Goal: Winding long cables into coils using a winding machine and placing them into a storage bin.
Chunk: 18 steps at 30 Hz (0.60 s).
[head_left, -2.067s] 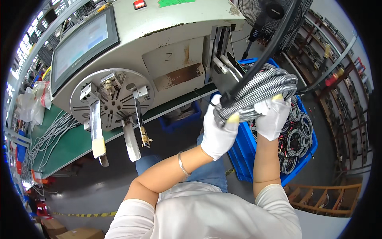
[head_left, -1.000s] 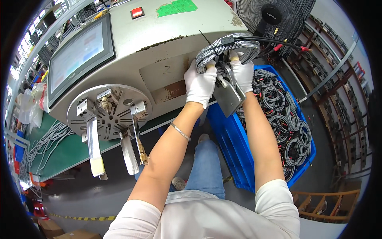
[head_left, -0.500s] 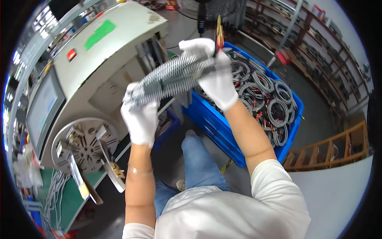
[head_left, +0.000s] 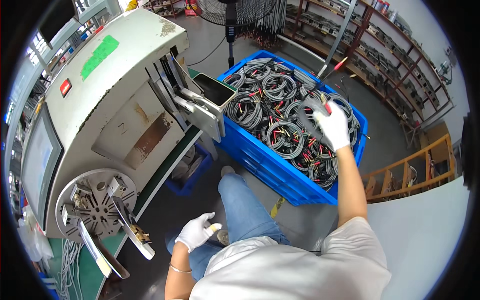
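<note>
My right hand (head_left: 334,127), in a white glove, is over the right part of a blue bin. It is closed on a grey coiled cable (head_left: 311,119), which is smeared by motion; part of it is hard to separate from the pile. A loose cable end with a red-tipped plug (head_left: 341,63) sticks up beyond the hand. Below it, many coiled cables (head_left: 285,140) with red and gold plugs fill the blue bin (head_left: 260,161). My left hand (head_left: 197,232), also gloved, hangs above my lap with its fingers apart and nothing in them.
On the left stands a cream machine (head_left: 120,65) with a screen (head_left: 39,167) and a round slotted disc (head_left: 95,217) bearing two projecting arms. A standing fan (head_left: 230,30) is behind the bin. Loaded shelves (head_left: 380,55) line the far right; a wooden rack (head_left: 410,172) stands nearer.
Both hands held the coiled cable in front of me. The left has let go and dropped toward my lap; the right has carried the coil rightward over the bin. My view has shifted.
</note>
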Each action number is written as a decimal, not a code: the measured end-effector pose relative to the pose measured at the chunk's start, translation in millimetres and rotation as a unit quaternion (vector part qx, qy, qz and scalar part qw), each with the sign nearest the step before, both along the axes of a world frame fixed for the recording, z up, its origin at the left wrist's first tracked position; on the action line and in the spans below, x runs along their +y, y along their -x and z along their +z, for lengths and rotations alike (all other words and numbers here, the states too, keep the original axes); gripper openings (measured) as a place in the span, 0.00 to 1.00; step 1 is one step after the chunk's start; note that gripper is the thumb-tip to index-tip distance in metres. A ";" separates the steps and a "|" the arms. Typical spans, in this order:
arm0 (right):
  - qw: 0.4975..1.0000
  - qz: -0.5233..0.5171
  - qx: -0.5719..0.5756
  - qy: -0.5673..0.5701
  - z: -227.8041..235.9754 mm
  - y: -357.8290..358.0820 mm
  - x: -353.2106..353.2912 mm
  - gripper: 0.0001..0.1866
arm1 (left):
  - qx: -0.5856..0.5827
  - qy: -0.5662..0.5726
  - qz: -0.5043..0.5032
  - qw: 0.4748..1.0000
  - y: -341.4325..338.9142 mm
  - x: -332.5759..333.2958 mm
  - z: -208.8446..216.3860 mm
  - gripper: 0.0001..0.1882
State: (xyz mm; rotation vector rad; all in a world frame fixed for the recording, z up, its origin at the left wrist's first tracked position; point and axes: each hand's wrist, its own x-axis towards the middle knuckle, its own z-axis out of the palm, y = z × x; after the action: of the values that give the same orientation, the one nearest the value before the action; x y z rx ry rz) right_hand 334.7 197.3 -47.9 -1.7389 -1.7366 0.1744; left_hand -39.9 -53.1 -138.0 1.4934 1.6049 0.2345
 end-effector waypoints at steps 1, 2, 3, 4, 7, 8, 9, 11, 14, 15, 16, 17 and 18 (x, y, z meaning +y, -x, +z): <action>0.998 -0.042 -0.029 -0.040 2.7 -8.5 24.4 0.19 | -0.006 -0.015 0.003 1.000 5.7 -5.2 -5.0 0.28; 0.992 -0.102 -0.060 -0.053 4.9 -15.6 49.7 0.21 | 0.000 -0.013 0.023 1.000 10.7 -9.9 -8.8 0.28; 0.991 -0.110 -0.076 -0.024 6.2 -21.2 75.4 0.25 | 0.007 -0.010 0.044 0.999 14.1 -13.6 -12.1 0.27; 0.990 -0.104 -0.091 -0.015 7.0 -25.3 100.7 0.29 | 0.022 0.006 0.067 0.998 16.0 -16.3 -15.5 0.27; 0.977 -0.040 -0.184 -0.100 -18.8 -15.4 151.8 0.30 | -0.018 -0.013 0.103 0.994 15.8 -26.0 -29.9 0.26; 0.974 -0.016 -0.178 -0.139 -33.4 -7.4 157.2 0.30 | -0.036 -0.020 0.119 0.992 15.8 -30.8 -36.2 0.26; 0.977 -0.013 -0.196 -0.081 -49.3 5.1 158.5 0.31 | -0.034 -0.015 0.126 0.991 16.6 -36.9 -43.1 0.26; 0.986 0.038 -0.163 -0.025 -81.0 36.9 147.1 0.31 | -0.064 0.027 0.188 0.980 19.6 -53.3 -58.5 0.26; 0.973 0.156 -0.061 -0.161 -134.4 93.9 83.2 0.20 | -0.005 0.045 0.229 0.972 35.4 -89.9 -75.2 0.27; 0.970 0.182 -0.022 -0.157 -148.7 111.0 57.2 0.20 | 0.072 0.089 0.239 0.964 45.7 -103.8 -77.0 0.27; 0.965 0.216 0.018 -0.150 -160.7 126.5 31.2 0.19 | 0.150 0.068 0.243 0.956 58.0 -122.8 -75.2 0.27; 0.960 0.239 0.032 -0.139 -170.5 138.3 5.2 0.18 | 0.233 0.101 0.265 0.930 72.7 -143.9 -70.6 0.26; 0.952 0.274 0.049 -0.131 -179.0 149.1 -19.6 0.17 | 0.257 0.098 0.317 0.908 88.4 -157.9 -68.8 0.24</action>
State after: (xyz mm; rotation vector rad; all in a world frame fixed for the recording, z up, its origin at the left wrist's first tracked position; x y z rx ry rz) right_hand 185.6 177.8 -226.9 -1.0149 -2.0254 0.2498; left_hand -128.4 -211.0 -206.8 0.8701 2.4394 0.0282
